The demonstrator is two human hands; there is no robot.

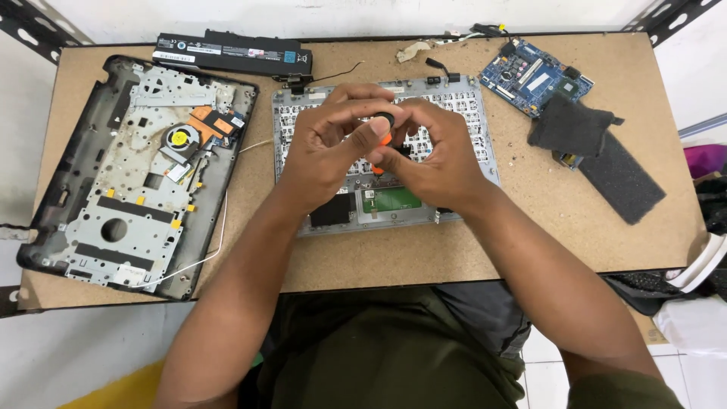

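Both my hands meet over the middle of an upturned grey laptop palmrest with the keyboard's back [469, 113] showing. My left hand [322, 148] and my right hand [435, 155] together grip a screwdriver with an orange and black handle [385, 130], held upright, its black cap between my fingertips. The tip is hidden behind my fingers. Just below my hands lies the green touchpad board [390, 200].
A dark laptop bottom case with metal frame and fan [136, 174] lies at the left. A black battery [231, 53] sits at the back. A blue motherboard [534, 76] and black foam pieces [606, 163] are at the right. The table's front edge [424, 276] is near my body.
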